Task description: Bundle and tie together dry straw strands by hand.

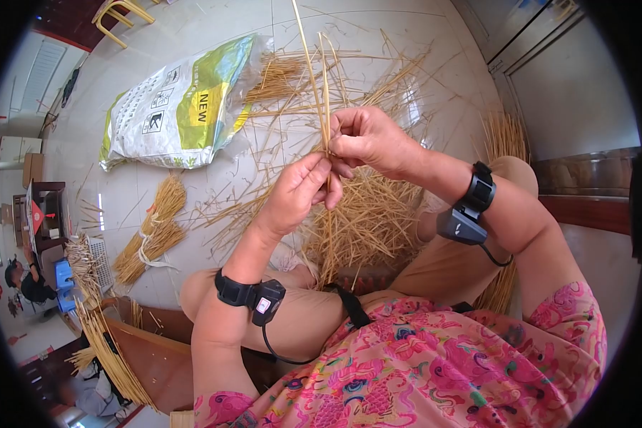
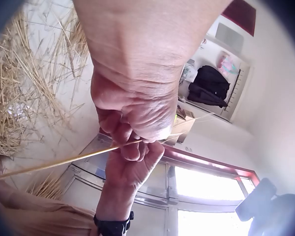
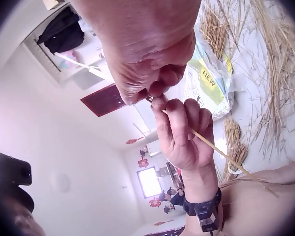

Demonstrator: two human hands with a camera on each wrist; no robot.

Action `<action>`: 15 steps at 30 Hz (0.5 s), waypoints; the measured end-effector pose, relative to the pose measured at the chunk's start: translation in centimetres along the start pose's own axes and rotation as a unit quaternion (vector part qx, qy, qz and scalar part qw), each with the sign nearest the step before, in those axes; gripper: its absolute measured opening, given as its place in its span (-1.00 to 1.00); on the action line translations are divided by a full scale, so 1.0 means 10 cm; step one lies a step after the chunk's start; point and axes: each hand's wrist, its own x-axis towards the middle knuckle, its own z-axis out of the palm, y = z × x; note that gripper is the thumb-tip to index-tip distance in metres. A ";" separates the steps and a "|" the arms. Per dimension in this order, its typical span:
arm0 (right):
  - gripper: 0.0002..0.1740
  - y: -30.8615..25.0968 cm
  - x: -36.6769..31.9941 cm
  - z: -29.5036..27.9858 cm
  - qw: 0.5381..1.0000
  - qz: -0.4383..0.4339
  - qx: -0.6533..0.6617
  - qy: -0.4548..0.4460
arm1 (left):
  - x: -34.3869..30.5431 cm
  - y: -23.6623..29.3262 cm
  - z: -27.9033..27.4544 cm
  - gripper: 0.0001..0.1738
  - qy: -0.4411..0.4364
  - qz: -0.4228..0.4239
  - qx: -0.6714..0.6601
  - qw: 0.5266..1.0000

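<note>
A few long straw stalks [image 1: 324, 93] stand upright between the two hands in the head view. The left hand [image 1: 297, 190] pinches them low, thumb against curled fingers. Just above and touching it, the right hand [image 1: 367, 140] pinches the same stalks. In the left wrist view a single stalk end [image 2: 64, 161] sticks out from the fingers of the left hand [image 2: 137, 108]. The right wrist view shows a stalk [image 3: 226, 156] running down across the left hand [image 3: 187, 132], with the right hand [image 3: 152, 69] above. The fingertips' exact hold is partly hidden.
Loose straw [image 1: 367, 217] lies heaped below the hands, with scattered stalks around it. A white and green bag [image 1: 171, 107] lies at the upper left, and a tied straw bundle [image 1: 150, 239] below it. More straw [image 1: 505, 135] stands by the metal door [image 1: 571, 93] on the right.
</note>
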 end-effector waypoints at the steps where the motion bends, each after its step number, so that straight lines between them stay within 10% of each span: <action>1: -0.96 0.00 0.00 -0.01 1.000 -0.006 -0.013 0.020 | 0.00 0.00 0.00 -0.61 -0.006 -0.001 0.005 1.000; 10: -0.93 -0.23 0.08 -0.23 0.930 -0.060 -0.273 0.238 | 0.01 -0.03 -0.06 -0.63 0.034 0.026 0.034 0.999; 15: -0.81 -0.13 -0.02 -0.61 0.628 0.175 -0.757 -0.045 | 0.02 -0.05 -0.17 -0.66 0.101 0.046 0.013 0.994</action>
